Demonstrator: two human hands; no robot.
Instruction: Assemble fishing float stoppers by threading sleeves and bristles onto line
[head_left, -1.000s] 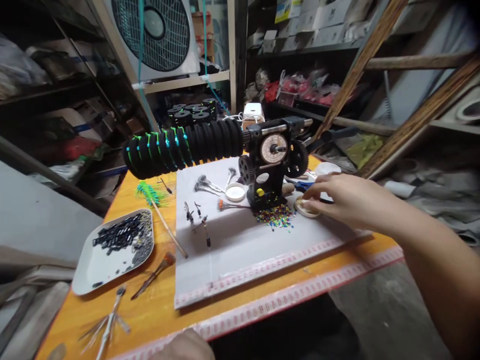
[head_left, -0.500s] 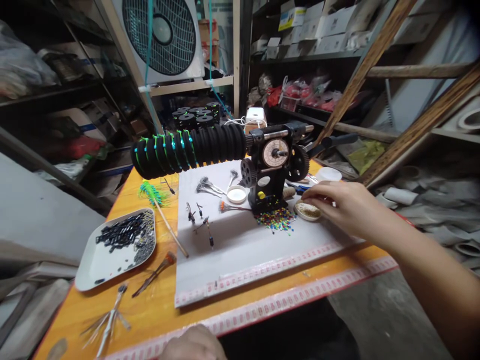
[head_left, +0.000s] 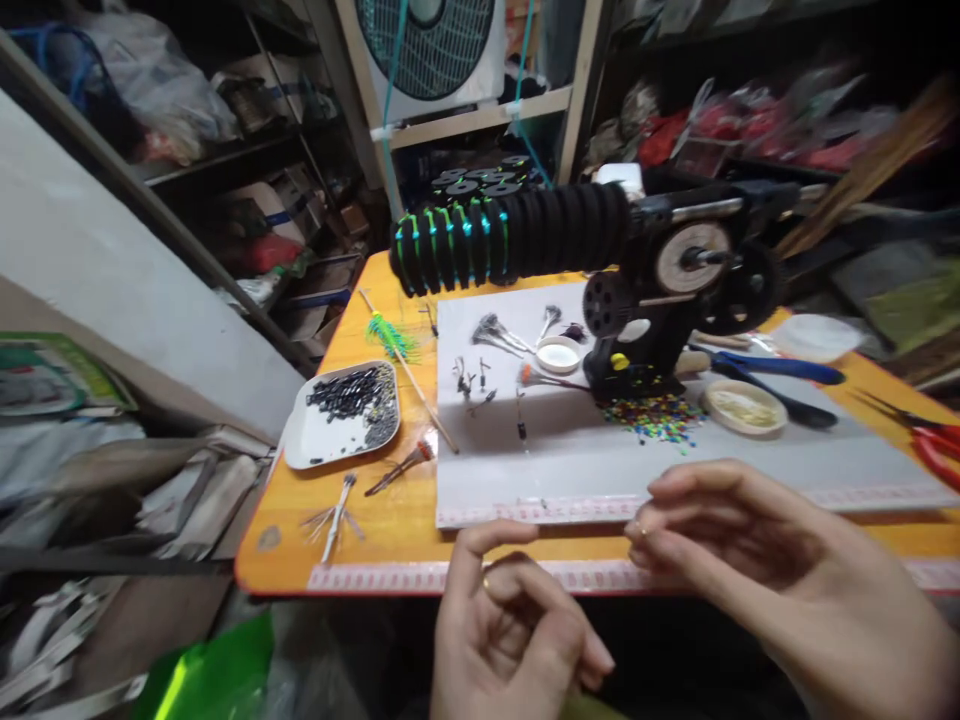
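My right hand point(head_left: 757, 560) hovers over the table's front edge, thumb and fingers pinched on a tiny gold-coloured piece point(head_left: 643, 532) too small to name. To its left, my left hand point(head_left: 517, 630) is curled palm-up, thumb against the bent fingers. A small gold ring shape point(head_left: 486, 582) shows at its finger; whether it is worn or held is unclear. Beyond the right hand sits a round dish point(head_left: 780, 420) of small yellowish bits. Multicoloured beads point(head_left: 652, 418) lie scattered beside it, at the foot of a black hand-cranked winding machine point(head_left: 694, 260).
A ridged black roller point(head_left: 570, 235) wound partly with green and blue thread juts left from the machine. A white tray point(head_left: 304, 455) holds black and grey parts. Blue-handled pliers point(head_left: 787, 368) and red-handled scissors point(head_left: 934, 455) lie at right. Brush-like bundles point(head_left: 405, 465) rest at left.
My right hand has left the dish and come back toward me, pinched. The left hand has risen into fuller view beside it. The camera view has turned right and downward.
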